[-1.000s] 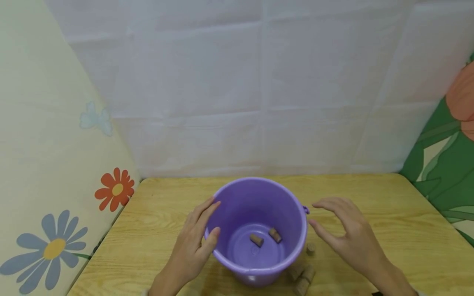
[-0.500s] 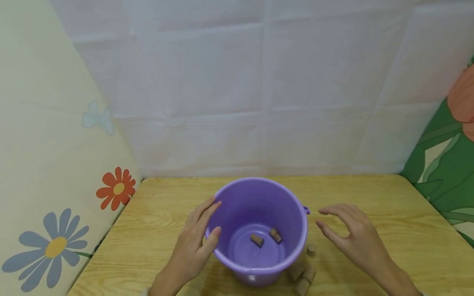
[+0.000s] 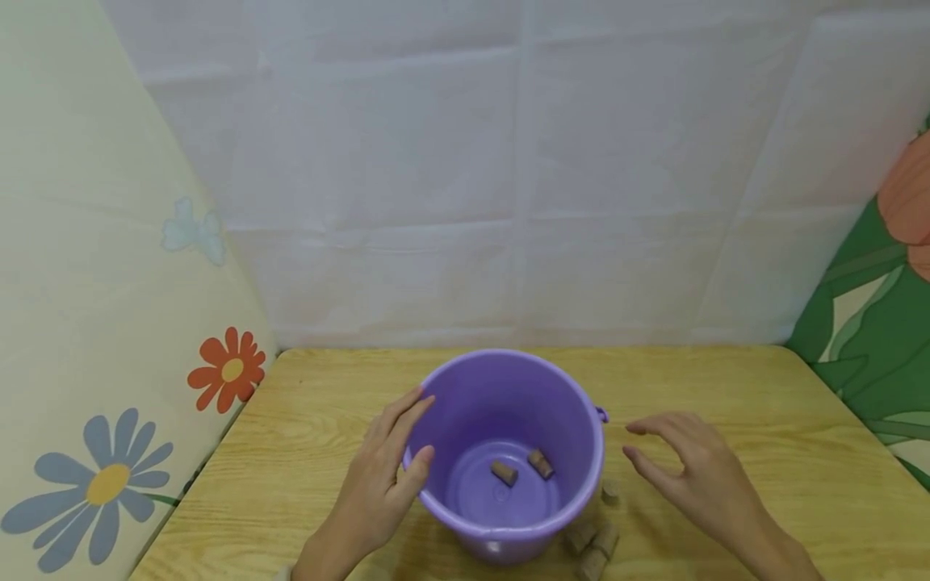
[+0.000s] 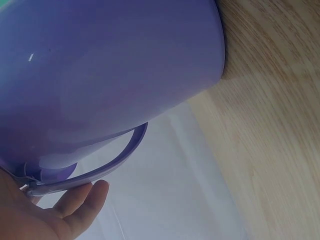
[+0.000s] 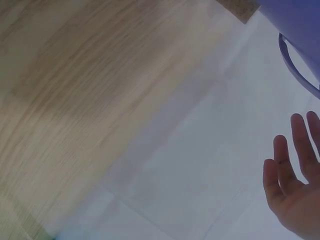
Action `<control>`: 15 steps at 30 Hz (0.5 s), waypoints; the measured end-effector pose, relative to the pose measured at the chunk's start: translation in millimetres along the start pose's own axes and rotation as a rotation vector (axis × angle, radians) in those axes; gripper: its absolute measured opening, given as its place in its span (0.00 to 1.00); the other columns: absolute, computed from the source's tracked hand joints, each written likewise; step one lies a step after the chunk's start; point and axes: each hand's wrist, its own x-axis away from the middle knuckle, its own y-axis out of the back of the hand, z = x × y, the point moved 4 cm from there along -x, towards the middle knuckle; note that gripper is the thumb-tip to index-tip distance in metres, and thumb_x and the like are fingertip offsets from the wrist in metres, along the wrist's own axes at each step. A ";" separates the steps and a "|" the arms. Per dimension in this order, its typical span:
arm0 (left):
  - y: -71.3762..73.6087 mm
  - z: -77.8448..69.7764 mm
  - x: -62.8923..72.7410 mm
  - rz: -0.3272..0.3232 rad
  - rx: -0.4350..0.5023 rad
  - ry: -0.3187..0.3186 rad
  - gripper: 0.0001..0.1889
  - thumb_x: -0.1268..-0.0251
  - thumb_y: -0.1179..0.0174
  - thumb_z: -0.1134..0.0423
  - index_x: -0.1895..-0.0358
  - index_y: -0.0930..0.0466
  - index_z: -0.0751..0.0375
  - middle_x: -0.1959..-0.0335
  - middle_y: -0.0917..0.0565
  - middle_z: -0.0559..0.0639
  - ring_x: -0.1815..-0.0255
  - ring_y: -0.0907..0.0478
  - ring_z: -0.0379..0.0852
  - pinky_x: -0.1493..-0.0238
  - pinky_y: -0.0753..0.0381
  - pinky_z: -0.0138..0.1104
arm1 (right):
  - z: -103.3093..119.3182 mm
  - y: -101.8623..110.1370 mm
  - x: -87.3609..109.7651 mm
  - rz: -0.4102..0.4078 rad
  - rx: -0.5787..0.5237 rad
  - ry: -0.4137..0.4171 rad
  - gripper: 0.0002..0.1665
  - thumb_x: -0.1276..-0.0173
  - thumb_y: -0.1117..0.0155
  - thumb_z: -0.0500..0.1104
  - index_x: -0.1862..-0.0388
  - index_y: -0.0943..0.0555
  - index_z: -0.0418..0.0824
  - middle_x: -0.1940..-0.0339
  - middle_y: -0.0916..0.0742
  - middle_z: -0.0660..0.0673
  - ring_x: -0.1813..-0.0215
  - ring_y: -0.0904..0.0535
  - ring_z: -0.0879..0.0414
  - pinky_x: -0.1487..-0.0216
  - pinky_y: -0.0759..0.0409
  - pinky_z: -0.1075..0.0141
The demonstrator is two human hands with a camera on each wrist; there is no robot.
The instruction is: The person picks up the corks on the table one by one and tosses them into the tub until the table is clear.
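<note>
**Q:** Where was the purple bucket (image 3: 508, 403)?
**A:** It stood on the wooden table (image 3: 327, 411), with two brown cylinders (image 3: 504, 473) lying on its floor and further brown pieces (image 3: 605, 538) on the table near its right side.
**Q:** How were the hands placed?
**A:** The left hand (image 3: 374, 476) gripped the bucket's left rim; the right hand (image 3: 705, 472) hung beside the bucket, apart from it, thumb and forefinger narrowly parted.

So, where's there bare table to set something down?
Bare table runs from the left hand to the flowered backdrop, and from the right hand to the leafy backdrop. Crowded: beside the purple bucket, near right, where brown pieces lie.
</note>
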 end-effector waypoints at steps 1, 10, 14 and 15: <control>0.2 -0.4 -0.1 -0.003 -0.002 -0.004 0.28 0.30 0.46 0.59 0.27 0.34 0.50 0.25 0.34 0.43 0.31 0.32 0.45 0.49 0.23 0.44 | 0.1 -0.3 0.7 0.013 0.010 -0.003 0.21 0.56 0.19 0.41 0.60 0.13 0.46 0.62 0.11 0.53 0.56 0.20 0.56 0.46 0.30 0.75; 0.3 -1.2 -1.0 -0.013 0.002 -0.009 0.28 0.30 0.47 0.59 0.27 0.33 0.52 0.25 0.34 0.44 0.35 0.31 0.43 0.52 0.23 0.41 | 0.5 -6.7 9.7 0.148 0.094 -0.038 0.23 0.57 0.18 0.42 0.58 0.13 0.48 0.60 0.11 0.56 0.55 0.18 0.55 0.51 0.24 0.61; 0.1 -1.1 -0.5 -0.010 0.009 -0.004 0.28 0.30 0.46 0.58 0.27 0.33 0.52 0.25 0.34 0.43 0.38 0.31 0.41 0.57 0.25 0.35 | 1.9 -9.4 10.7 0.167 0.116 0.002 0.22 0.55 0.19 0.46 0.58 0.13 0.47 0.61 0.11 0.54 0.55 0.18 0.53 0.55 0.20 0.51; -0.1 -1.1 -0.5 -0.010 0.007 -0.004 0.28 0.30 0.46 0.58 0.27 0.33 0.52 0.25 0.34 0.43 0.37 0.31 0.41 0.56 0.25 0.36 | 2.3 -10.2 11.0 0.175 0.122 0.007 0.22 0.55 0.19 0.46 0.58 0.13 0.47 0.61 0.11 0.54 0.55 0.17 0.52 0.55 0.20 0.50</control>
